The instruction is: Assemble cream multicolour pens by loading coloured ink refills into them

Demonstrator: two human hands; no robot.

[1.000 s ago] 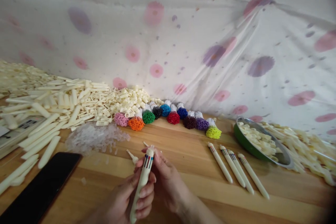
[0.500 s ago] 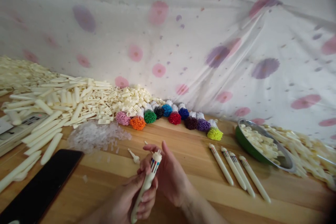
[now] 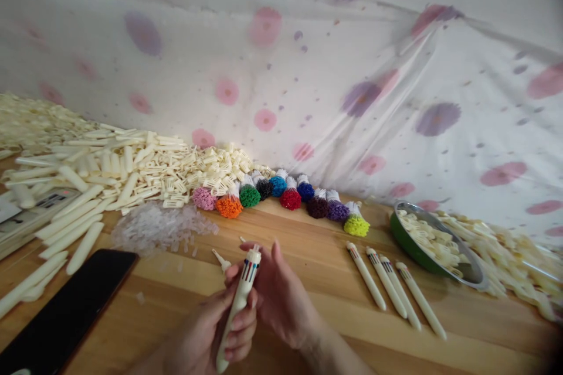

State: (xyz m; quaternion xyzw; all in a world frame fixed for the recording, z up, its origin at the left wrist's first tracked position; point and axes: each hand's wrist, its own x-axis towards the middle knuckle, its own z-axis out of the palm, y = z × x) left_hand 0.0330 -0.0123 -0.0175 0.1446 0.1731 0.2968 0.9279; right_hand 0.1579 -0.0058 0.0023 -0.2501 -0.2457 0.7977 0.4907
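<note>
A cream multicolour pen (image 3: 235,315) is gripped in my left hand (image 3: 206,319), its clear-tipped top pointing up and away. Coloured sliders show in the slots near that top. My right hand (image 3: 288,302) is held open just right of the pen, thumb raised and palm turned toward it. Some of its fingers pass behind the pen's upper end, so I cannot tell whether they touch it. Just beyond my left fingers, a small cream pointed part (image 3: 221,259) lies on the table.
Bundles of coloured refills (image 3: 290,196) line the back beside heaped cream pen parts (image 3: 145,158) and clear bits (image 3: 158,227). Several finished-looking pens (image 3: 367,276) lie right, near a green bowl (image 3: 409,246) of cream parts. A black phone (image 3: 70,310) is at left.
Both hands and the pen sit slightly further left, and the view has shifted a little. My left hand keeps its hold on the pen; my right hand stays open beside it.
</note>
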